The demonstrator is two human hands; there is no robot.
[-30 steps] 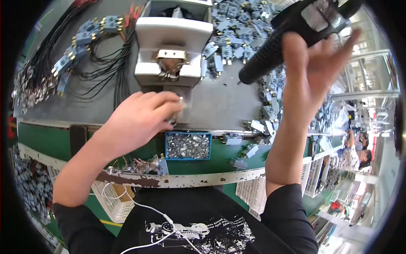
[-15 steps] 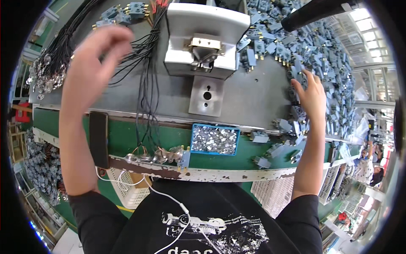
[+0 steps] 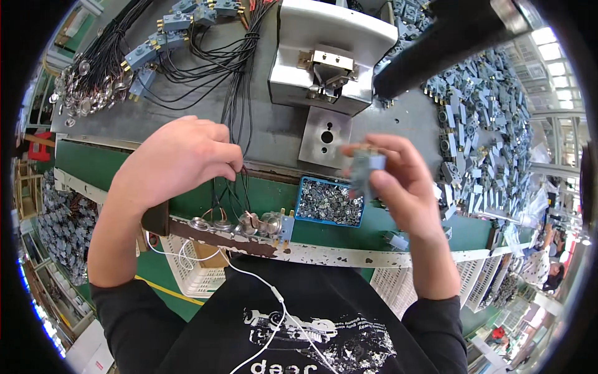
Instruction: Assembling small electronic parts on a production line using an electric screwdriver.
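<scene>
While both hands work above the bench edge, we see the right hand (image 3: 398, 187) pinching one small grey-blue switch block (image 3: 367, 168), blurred, between thumb and fingertips.

Head view: our left hand (image 3: 177, 159) is closed on a bunch of black wires (image 3: 233, 93) running away from us, their long axis front to back; the block lies to the right of that grip, well apart, and the right hand is nearer it. We count one grey press fixture (image 3: 324, 56), one blue tray of small metal parts (image 3: 329, 202), and, right of it, loose blocks too many to count.
</scene>
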